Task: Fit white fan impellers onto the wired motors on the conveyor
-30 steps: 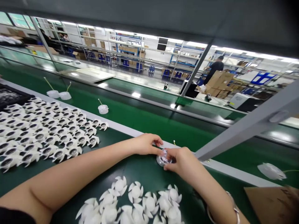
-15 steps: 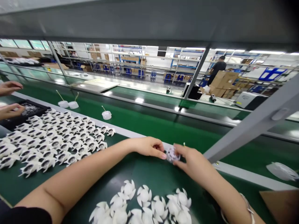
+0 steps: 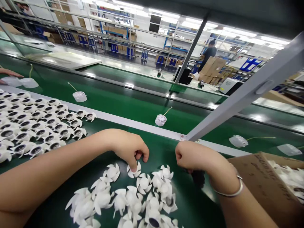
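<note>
My left hand [image 3: 131, 148] reaches down at the near edge of the bench, thumb and curled fingers on a white fan wheel [image 3: 134, 173]. This wheel lies at the top of a loose heap of white fan wheels [image 3: 133, 202]. To its right, my right hand [image 3: 193, 155] is closed in a fist above the bench; what its fingers hold, if anything, is hidden. A dark, blurred object [image 3: 199, 178] shows just under that hand. Beyond both hands, a round white motor housing [image 3: 161, 120] with a thin wire stands on the green belt.
Rows of fan wheels [image 3: 35, 123] cover the left of the bench. More wired housings [image 3: 79, 96] sit along the belt [image 3: 123, 107]. A slanted grey post [image 3: 235, 91] rises at right, beside a cardboard box [image 3: 258, 183] holding white parts. Another person's hand [image 3: 9, 72] is at far left.
The housing has left my hands and stands on the belt. My left hand has moved down to the fan wheels; my right hand has drawn away and closed. The view has turned rightward and down.
</note>
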A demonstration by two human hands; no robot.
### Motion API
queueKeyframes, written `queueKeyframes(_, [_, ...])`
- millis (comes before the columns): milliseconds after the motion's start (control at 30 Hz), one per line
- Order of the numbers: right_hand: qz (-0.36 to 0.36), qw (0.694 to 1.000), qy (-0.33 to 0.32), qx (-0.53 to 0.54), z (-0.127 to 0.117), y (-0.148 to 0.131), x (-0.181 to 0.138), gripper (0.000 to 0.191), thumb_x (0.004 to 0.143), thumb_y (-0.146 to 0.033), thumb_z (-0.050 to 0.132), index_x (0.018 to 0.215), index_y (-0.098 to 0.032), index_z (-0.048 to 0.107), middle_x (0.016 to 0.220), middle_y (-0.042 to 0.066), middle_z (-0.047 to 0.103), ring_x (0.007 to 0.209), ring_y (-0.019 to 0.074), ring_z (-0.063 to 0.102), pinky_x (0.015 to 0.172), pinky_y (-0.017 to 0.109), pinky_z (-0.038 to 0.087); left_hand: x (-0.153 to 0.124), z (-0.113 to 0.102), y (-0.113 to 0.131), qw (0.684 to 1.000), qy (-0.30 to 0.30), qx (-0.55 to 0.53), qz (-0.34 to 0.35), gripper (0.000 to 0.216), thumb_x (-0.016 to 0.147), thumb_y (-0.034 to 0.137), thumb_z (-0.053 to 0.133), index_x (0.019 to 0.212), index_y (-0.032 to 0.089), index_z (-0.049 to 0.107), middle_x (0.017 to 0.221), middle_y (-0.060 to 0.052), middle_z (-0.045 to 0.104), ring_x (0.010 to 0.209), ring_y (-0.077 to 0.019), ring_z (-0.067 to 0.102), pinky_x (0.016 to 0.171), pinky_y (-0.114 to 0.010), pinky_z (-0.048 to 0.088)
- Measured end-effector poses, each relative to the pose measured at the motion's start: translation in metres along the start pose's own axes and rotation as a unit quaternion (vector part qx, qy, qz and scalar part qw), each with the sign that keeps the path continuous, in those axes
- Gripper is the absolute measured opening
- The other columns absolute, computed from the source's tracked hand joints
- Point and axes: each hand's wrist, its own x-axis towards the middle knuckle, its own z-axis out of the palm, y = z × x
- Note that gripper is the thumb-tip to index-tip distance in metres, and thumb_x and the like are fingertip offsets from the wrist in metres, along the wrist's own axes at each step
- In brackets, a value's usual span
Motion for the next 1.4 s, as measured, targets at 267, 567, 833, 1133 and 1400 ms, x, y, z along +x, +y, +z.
queueKeyframes(267, [0.003, 0.993, -0.032, -0.116, 0.003, -0.02, 0.0, 0.032, 0.053, 0.006, 0.053, 0.034, -0.02, 0.048, 0.042, 0.003, 0.056, 0.04, 0.0175, 0.053, 0.043, 0.027, 0.037, 0.006, -0.005, -0.01, 0.999, 0.024, -0.016, 0.022, 0.026, 0.084, 0.041, 0.063, 0.105, 0.026, 0.072, 0.088, 0.001, 0.07, 0.075, -0.0143, 0.062, 0.061, -0.022, 0.041])
queueKeyframes(567, [0.047, 0.985, 0.035, -0.161, 0.013, -0.046, -0.003, 0.024, 0.058, 0.007, 0.061, 0.063, -0.017, 0.065, 0.073, 0.014, 0.069, 0.073, 0.0325, 0.071, 0.055, 0.033, 0.047, 0.007, -0.005, -0.015, 1.0, 0.006, -0.015, 0.021, 0.047, 0.067, 0.036, 0.081, 0.112, 0.028, 0.07, 0.095, 0.002, 0.068, 0.082, -0.0158, 0.063, 0.064, -0.022, 0.043])
queueKeyframes(833, [0.071, 0.985, 0.009, -0.16, 0.009, -0.043, 0.0, 0.022, 0.064, 0.0, 0.064, 0.08, -0.013, 0.071, 0.082, 0.014, 0.07, 0.08, 0.0318, 0.07, 0.056, 0.031, 0.045, 0.007, -0.006, -0.015, 0.997, 0.029, -0.004, 0.075, 0.025, 0.078, 0.031, 0.07, 0.102, 0.026, 0.074, 0.101, -0.001, 0.069, 0.084, -0.0155, 0.062, 0.068, -0.023, 0.044])
queueKeyframes(1133, [0.085, 0.985, 0.017, -0.148, 0.004, -0.021, 0.012, 0.009, 0.06, -0.008, 0.063, 0.062, -0.017, 0.061, 0.062, 0.007, 0.062, 0.062, 0.0224, 0.063, 0.048, 0.027, 0.036, 0.031, 0.009, -0.019, 0.957, 0.256, 0.053, 0.127, 0.018, 0.083, 0.023, 0.064, 0.1, 0.021, 0.065, 0.098, 0.0, 0.068, 0.089, -0.0154, 0.062, 0.075, -0.024, 0.044])
queueKeyframes(1400, [0.057, 0.995, 0.003, -0.082, -0.004, 0.001, 0.008, 0.014, 0.062, -0.009, 0.057, 0.054, -0.02, 0.054, 0.057, 0.002, 0.059, 0.053, 0.016, 0.054, 0.045, 0.027, 0.032, 0.042, 0.024, -0.022, 0.889, 0.343, 0.215, 0.216, 0.008, 0.087, 0.019, 0.059, 0.083, 0.022, 0.066, 0.109, 0.001, 0.07, 0.1, -0.0172, 0.061, 0.075, -0.028, 0.044])
